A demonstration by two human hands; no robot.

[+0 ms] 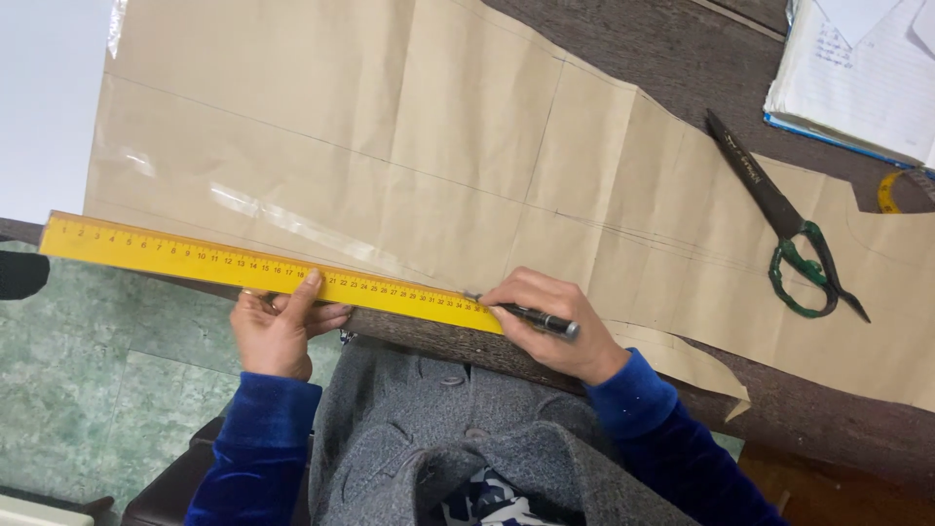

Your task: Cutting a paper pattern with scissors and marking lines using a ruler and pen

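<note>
Left hand (282,331): pinches yellow ruler (263,272), near-left of brown pattern paper (390,146).
Right hand (555,321): closed around pen (531,317) at ruler's right end.
Risk: ruler overhangs table edge; likely pivots, skewing line.

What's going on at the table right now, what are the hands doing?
A person in blue sleeves is working on a large sheet of brown pattern paper on a dark table. The left hand presses a yellow ruler down along the paper's near edge. The right hand holds a black pen with its tip at the ruler's right end. Green-handled scissors lie on the paper to the right, beside a notebook.
</note>
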